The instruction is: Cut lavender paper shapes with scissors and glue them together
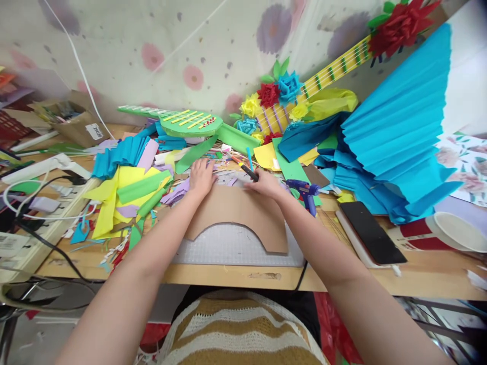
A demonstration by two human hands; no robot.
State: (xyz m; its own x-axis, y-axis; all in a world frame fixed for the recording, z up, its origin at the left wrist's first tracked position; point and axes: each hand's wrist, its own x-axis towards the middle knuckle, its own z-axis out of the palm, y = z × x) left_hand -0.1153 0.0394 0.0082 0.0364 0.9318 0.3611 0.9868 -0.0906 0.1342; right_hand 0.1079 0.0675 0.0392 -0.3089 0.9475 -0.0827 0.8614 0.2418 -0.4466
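Observation:
A brown cardboard piece (pixel 236 205) with a curved cut-out along its near side lies flat on a grey cutting mat (pixel 228 251). My left hand (pixel 202 177) rests on its far left corner with the fingers stretched out. At the far right edge of the cardboard, my right hand (pixel 266 183) is closed around a slim tool with an orange and black handle (pixel 247 171). Whether it is a knife or a pen is unclear. Paper scraps lie just beyond both hands.
A blue glue gun (pixel 304 190) lies right of my right hand. Further right are a phone (pixel 371 230), a paper cup (pixel 437 233) and pleated blue paper (pixel 403 126). Behind stand a green paper instrument (pixel 190 124) and a flowered yellow guitar (pixel 319 83). Cables (pixel 49 241) run at left.

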